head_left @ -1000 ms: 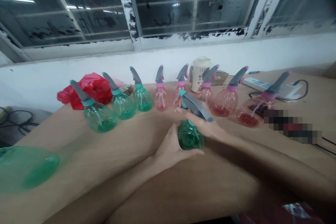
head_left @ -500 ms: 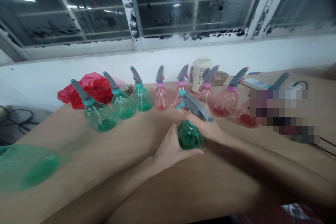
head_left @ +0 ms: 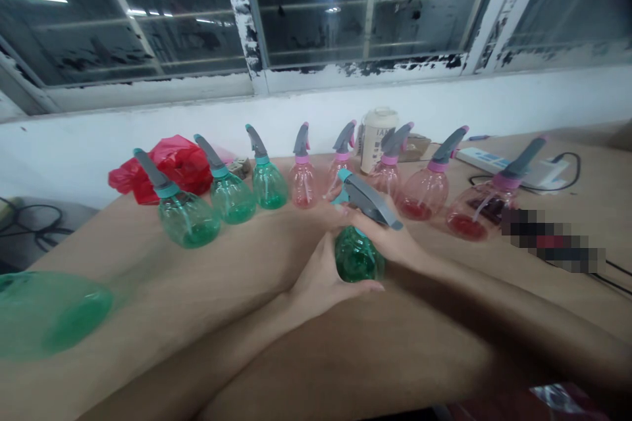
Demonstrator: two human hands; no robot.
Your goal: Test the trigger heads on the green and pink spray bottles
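Before me is a green spray bottle (head_left: 356, 256) with a grey and teal trigger head, its body tipped so the base faces me. My left hand (head_left: 320, 276) is wrapped round the lower body, thumb along the near side. Around the neck, just under the trigger head, my right hand (head_left: 380, 233) is closed, with fingertips near the teal trigger. Behind stand more green spray bottles, the nearest in the row being one (head_left: 269, 184) left of centre. Pink spray bottles, such as one (head_left: 303, 184) at the middle, continue the row rightward.
A red plastic bag (head_left: 172, 168) lies behind the green bottles. At the back stand a cream cup (head_left: 378, 135) and a white power strip (head_left: 486, 159) with a black cable. A green bottle body (head_left: 54, 316) is at the left edge. A blurred-out object lies at right.
The bottle and both hands stay almost in place. The right fingertips have shifted slightly at the trigger since one second ago.
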